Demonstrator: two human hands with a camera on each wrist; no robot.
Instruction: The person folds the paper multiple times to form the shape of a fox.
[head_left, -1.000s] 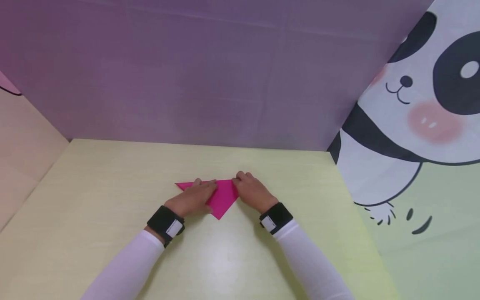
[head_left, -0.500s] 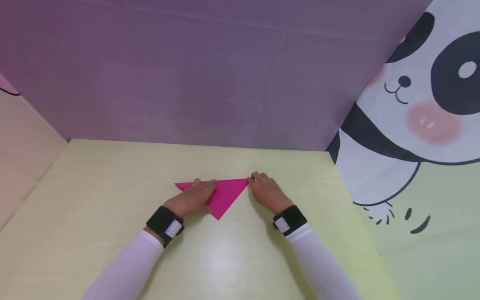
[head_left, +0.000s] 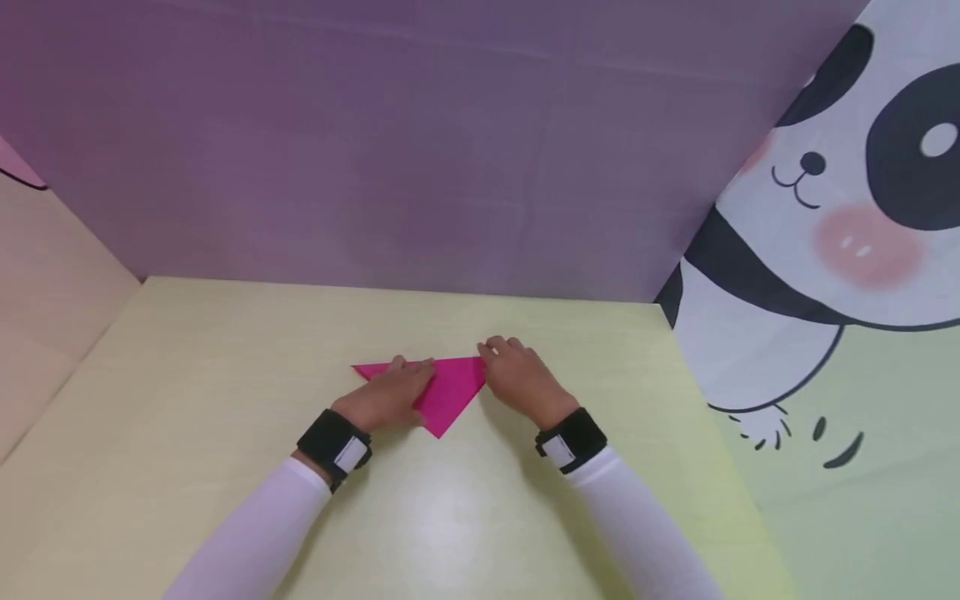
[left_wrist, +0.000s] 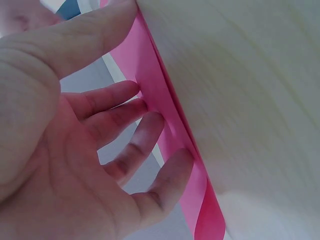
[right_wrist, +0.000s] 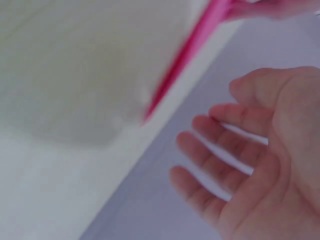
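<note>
At the near side, two white sleeves (head_left: 251,537) reach in, with a black band (head_left: 330,443) on the left wrist and a similar one on the right. Beyond them, the left hand (head_left: 386,396) lies over the left part of a folded pink paper (head_left: 450,396), its fingers slightly bent and spread, fingertips resting on the sheet. The right hand (head_left: 522,379) is at the paper's right corner, fingers loosely bent and a little apart; whether they touch it, I cannot tell. The paper lies around the middle of the pale table (head_left: 225,392), one point toward the near side, its long edge on the far side. Past the table hangs a purple cloth (head_left: 390,150); a panda picture (head_left: 847,192) stands at right.
</note>
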